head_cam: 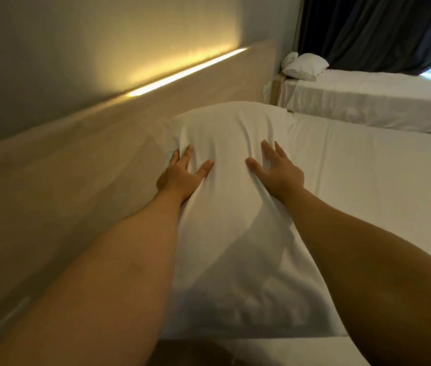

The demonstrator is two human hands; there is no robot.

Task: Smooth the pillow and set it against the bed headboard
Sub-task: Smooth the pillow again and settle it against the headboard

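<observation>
A white pillow [230, 143] lies lengthwise on the bed, its left long side close along the beige headboard [82, 165]. My left hand [182, 173] rests flat on the pillow's left part, fingers spread. My right hand [277, 167] lies flat on its right part, fingers apart as well. Creases in the pillowcase run out from under both palms. Neither hand grips the fabric. My forearms cover parts of the pillow's near end.
The white sheeted mattress [367, 175] stretches to the right of the pillow. A second bed [383, 101] with its own white pillow [305, 66] stands beyond, under a dark curtain [378, 30]. A lit strip [188, 72] glows along the headboard's top edge.
</observation>
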